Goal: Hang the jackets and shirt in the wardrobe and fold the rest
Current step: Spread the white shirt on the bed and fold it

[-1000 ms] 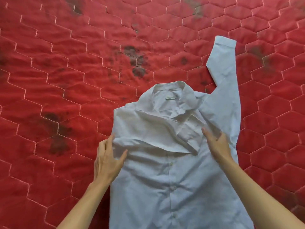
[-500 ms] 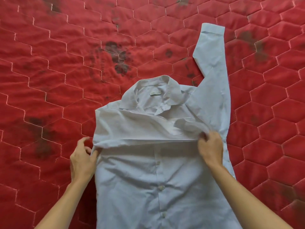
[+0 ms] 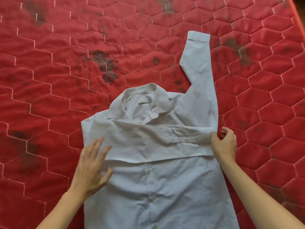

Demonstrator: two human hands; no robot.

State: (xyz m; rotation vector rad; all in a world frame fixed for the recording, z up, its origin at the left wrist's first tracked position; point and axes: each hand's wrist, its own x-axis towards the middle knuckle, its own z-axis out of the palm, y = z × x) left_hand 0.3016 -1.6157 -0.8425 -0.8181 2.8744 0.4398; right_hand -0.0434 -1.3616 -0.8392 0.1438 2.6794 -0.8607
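1. Shirt [image 3: 158,184] lies face up, buttoned, on the red mattress [image 3: 49,90]; one sleeve [image 3: 148,142] is folded flat across the chest, the other [image 3: 200,70] points up past the collar.
2. Left hand [image 3: 91,166] lies flat on the folded sleeve's near edge, fingers apart. Right hand [image 3: 225,144] pinches that sleeve's cuff end at the shirt's right edge, fingers together on the cloth.
3. Step in hand looks like sleeve folding; next would be bringing the raised sleeve down across the chest.
4. Half a second back the crossed sleeve was bunched and narrower; now it is spread wide and smoothed, and the left hand has moved onto it.
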